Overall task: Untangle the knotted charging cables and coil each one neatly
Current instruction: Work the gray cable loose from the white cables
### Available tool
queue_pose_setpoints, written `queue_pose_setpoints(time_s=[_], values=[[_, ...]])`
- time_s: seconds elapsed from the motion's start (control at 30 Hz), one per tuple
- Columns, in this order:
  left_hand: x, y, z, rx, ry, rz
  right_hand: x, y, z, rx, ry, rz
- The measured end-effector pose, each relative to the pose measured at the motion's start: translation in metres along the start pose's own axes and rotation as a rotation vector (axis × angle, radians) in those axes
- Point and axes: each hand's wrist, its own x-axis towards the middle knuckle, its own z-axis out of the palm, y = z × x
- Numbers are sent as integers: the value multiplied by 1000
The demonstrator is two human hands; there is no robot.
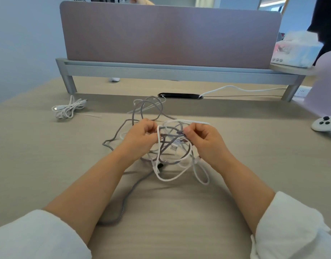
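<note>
desk (48,165), frame centre: tangle (161,146) of grey and white cables, knotted, lifted partly off the surface, loops trailing toward top and bottom of frame. left hand (140,137) pinches strands on its left side, right hand (204,139) pinches a white strand on its right, fingers curled on cable. white coil (69,109) upper left, well apart, looks done. usb plug (173,147) buried mid-knot. my read: one cable finished, the rest not yet freed or coiled

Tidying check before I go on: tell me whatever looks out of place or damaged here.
Only the grey and white cables, a knotted mess held between left hand and right hand. The white cable bundle at far left lies loosely coiled. No damage shows.
</note>
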Motion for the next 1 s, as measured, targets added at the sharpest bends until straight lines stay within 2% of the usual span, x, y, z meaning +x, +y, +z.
queue_pose_setpoints(time_s=[0.1, 0.17, 0.23, 0.3, 0.4, 0.47, 0.63, 0.67, 0.7, 0.77, 0.8, 0.83, 0.9, 1.0], values=[[2, -3, -9, 62, -93, -12, -1, 3, 4, -111, -32, -53], [-1, -3, -8, 202, -134, 25, -2, 3, 6, -140, -52, -90], [1, -8, -7, 212, -104, 69, -2, 2, 5, -152, -41, -108], [5, -11, -9, 56, -17, 53, -2, 1, 1, -122, 7, -80], [10, -10, -12, -356, 103, -79, -1, -2, -2, -16, 64, -18], [10, -6, -10, -553, 100, -141, 0, -2, -2, 67, 80, 3], [6, 2, -12, -845, 48, -187, 0, -7, -3, 368, 91, 65], [6, 4, -13, -802, 36, -179, 0, -7, -3, 388, 84, 68], [6, 3, -14, -640, 28, -141, 0, -6, -3, 387, 72, 67], [5, 0, -12, -146, 16, -15, -1, -5, -3, 338, 54, 60], [4, -1, -10, -15, 9, 39, -1, -4, -4, 313, 55, 61], [3, -3, -9, 16, -2, 64, -1, -3, -4, 295, 61, 66], [2, -3, -6, -78, 5, 49, 0, -2, -4, 267, 66, 65], [7, -2, -6, -411, 65, -58, 2, -2, -1, 238, 61, 47]])
